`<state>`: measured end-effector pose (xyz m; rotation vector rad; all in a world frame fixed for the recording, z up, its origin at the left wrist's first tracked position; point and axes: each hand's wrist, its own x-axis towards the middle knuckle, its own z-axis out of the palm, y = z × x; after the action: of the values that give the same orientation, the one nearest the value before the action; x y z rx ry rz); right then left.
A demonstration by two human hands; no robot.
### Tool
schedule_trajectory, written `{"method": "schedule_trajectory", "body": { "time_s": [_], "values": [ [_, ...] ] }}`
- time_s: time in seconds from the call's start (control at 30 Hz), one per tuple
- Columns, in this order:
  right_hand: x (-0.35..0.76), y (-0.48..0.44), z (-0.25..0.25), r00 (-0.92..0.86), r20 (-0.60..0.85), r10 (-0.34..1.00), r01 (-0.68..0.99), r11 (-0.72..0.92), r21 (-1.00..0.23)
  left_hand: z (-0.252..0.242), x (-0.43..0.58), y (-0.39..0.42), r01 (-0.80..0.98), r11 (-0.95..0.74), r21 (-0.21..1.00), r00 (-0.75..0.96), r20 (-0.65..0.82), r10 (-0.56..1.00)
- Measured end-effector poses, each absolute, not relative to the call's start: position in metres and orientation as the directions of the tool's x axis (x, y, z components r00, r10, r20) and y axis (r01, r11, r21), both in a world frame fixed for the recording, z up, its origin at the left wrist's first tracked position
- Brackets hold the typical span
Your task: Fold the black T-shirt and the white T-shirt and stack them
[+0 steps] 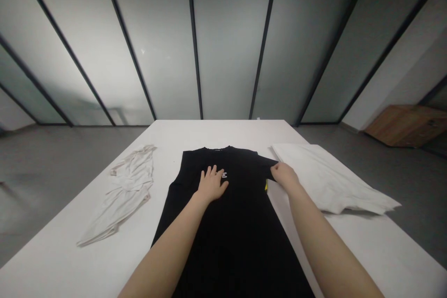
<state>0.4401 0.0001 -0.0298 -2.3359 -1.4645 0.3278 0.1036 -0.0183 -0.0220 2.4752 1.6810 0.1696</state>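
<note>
A black T-shirt (240, 223) lies spread on the white table, its collar toward the far side and a small white print on the chest. My left hand (211, 184) rests on the chest, fingers spread, partly covering the print. With closed fingers, my right hand (284, 174) grips the end of the right-side sleeve (264, 165), which is stretched outward. The sleeve on the left side does not stick out from the shirt. A small yellow piece (266, 185) shows at the shirt's edge just below the right-side sleeve.
On the left of the table (223, 131) lies a crumpled white garment (131, 186). A flat folded white cloth (321, 177) lies on the right, its corner over the table edge. Frosted glass panels (226, 46) stand behind, and a wooden cabinet (401, 125) is at far right.
</note>
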Motion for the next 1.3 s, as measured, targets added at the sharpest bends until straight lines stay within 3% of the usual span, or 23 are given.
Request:
{"method": "schedule_trajectory", "body": {
  "time_s": [0.2, 0.43, 0.67, 0.8, 0.9, 1.0, 1.13, 1.3],
  "values": [
    [0.437, 0.008, -0.036, 0.487, 0.031, 0.873, 0.711, -0.375, -0.594, -0.036, 0.109, -0.021, 0.907, -0.380, 0.181, 0.376, 0.058, 0.925],
    [0.431, 0.006, -0.037, 0.404, 0.005, 0.915, 0.628, -0.274, -0.728, -0.034, 0.107, -0.021, 0.906, -0.388, 0.168, 0.383, 0.065, 0.922],
    [0.423, 0.000, -0.017, 0.371, 0.169, 0.913, 0.590, -0.091, -0.803, -0.034, 0.107, -0.021, 0.909, -0.385, 0.161, 0.379, 0.068, 0.923],
    [0.399, -0.011, 0.004, 0.114, 0.256, 0.960, 0.543, 0.155, -0.825, -0.035, 0.107, -0.021, 0.908, -0.388, 0.160, 0.380, 0.077, 0.922],
    [0.381, -0.017, 0.014, -0.102, 0.235, 0.967, 0.389, 0.256, -0.885, -0.034, 0.107, -0.022, 0.907, -0.390, 0.161, 0.380, 0.091, 0.921],
    [0.374, -0.015, 0.015, -0.047, 0.207, 0.977, 0.265, 0.212, -0.941, -0.033, 0.107, -0.022, 0.908, -0.384, 0.167, 0.374, 0.085, 0.923],
    [0.380, -0.009, 0.009, 0.132, 0.175, 0.976, 0.421, 0.105, -0.901, -0.032, 0.108, -0.022, 0.908, -0.381, 0.172, 0.374, 0.071, 0.925],
    [0.382, -0.014, 0.001, -0.138, -0.080, 0.987, 0.773, 0.056, -0.632, -0.033, 0.109, -0.023, 0.910, -0.380, 0.166, 0.371, 0.087, 0.925]
  ]
}}
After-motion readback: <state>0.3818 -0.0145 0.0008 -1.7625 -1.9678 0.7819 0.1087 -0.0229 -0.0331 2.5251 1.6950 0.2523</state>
